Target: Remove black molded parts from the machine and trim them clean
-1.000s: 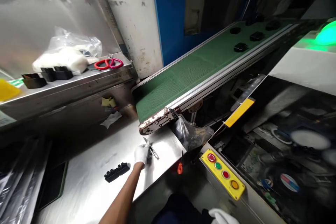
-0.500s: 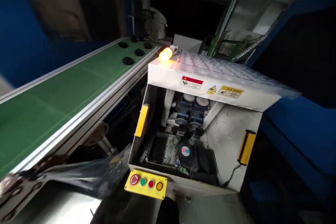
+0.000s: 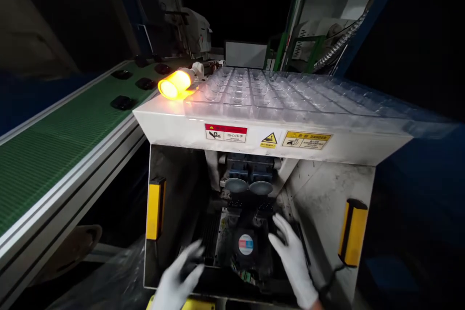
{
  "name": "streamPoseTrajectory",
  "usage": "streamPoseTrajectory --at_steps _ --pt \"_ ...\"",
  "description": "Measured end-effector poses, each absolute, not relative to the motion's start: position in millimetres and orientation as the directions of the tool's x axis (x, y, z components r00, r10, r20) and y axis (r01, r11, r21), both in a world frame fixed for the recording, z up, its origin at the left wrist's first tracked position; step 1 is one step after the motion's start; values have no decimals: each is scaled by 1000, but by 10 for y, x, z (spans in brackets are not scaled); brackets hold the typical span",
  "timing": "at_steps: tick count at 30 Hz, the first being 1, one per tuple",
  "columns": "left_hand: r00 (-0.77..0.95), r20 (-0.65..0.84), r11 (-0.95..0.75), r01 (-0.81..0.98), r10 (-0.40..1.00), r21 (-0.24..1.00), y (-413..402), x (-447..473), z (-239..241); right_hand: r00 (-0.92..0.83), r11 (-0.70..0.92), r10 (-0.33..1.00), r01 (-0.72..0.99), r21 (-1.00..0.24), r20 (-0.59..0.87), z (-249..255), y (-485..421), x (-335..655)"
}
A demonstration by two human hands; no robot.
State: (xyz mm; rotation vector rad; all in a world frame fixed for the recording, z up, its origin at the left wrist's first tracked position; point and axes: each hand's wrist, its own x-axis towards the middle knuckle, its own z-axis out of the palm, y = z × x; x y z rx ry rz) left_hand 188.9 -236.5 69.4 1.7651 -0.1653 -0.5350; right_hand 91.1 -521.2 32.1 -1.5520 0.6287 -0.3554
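Both of my hands wear white gloves and reach into the open bay of a white machine (image 3: 319, 193). My left hand (image 3: 178, 276) hovers at the bay's front left with its fingers spread, over a dark ribbed part. My right hand (image 3: 292, 256) is stretched out flat on the right, fingers apart, beside a black part with a round red and blue label (image 3: 246, 243). Neither hand holds anything. Two round grey suction cups (image 3: 249, 186) hang above the bay.
A clear plastic blister sheet (image 3: 290, 94) lies on the machine's top, next to a lit amber lamp (image 3: 175, 84). Yellow sensor bars (image 3: 154, 208) (image 3: 353, 232) flank the opening. A green conveyor belt (image 3: 54, 140) with several black parts (image 3: 122, 102) runs along the left.
The view swung right from the steel table and conveyor end to the white machine, then closer. My gloved hands, out of view half a second ago, have come into the bay.
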Motion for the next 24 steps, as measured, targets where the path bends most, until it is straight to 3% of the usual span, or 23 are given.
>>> streamPoseTrajectory --at_steps 4,9,17,24 --pt "770 -179 -99 150 -612 984 -3340 2550 682 880 58 -447 -149 -987 -159 390 -5566 1601" --pt "592 -258 -184 183 -764 966 -3824 3004 644 939 81 -290 -168 -982 -184 441 -5623 1823" --pt "652 -378 -289 245 -657 925 -3831 2892 710 933 12 -331 -145 -989 -141 323 -5491 1895" --pt "704 -363 -197 309 -611 931 -3729 2876 1108 906 -8 -376 -212 -977 -193 246 -5484 1803"
